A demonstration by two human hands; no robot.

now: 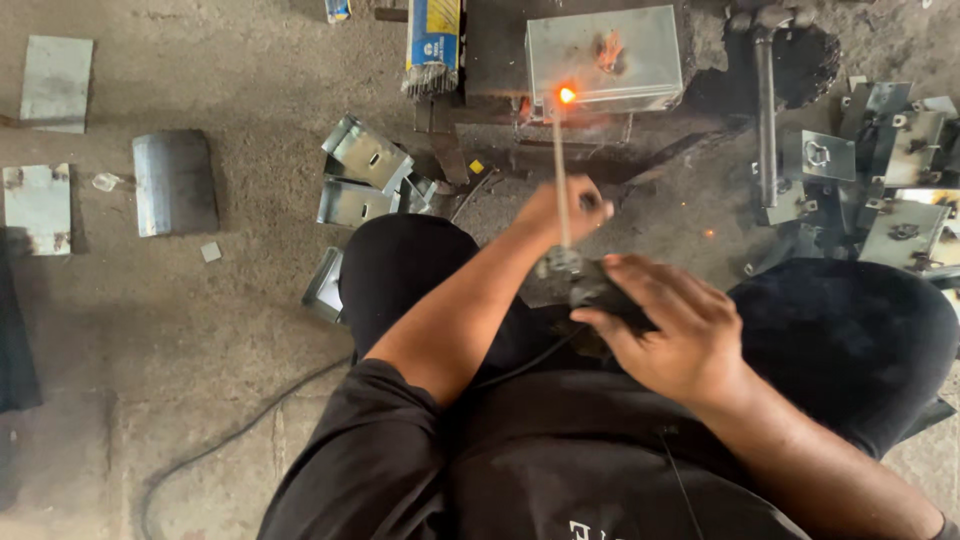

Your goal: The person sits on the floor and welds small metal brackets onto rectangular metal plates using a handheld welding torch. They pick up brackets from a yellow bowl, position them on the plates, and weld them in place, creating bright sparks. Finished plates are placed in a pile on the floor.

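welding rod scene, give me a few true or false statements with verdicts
1. The welding rod glows orange at its tip against the metal box. True.
2. The right hand is empty. False: it grips the dark electrode holder.
3. The left hand is up by the rod. True.
4. The box is made of wood. False: it is shiny sheet metal.
5. Folded metal brackets lie on the floor left of the box. True.
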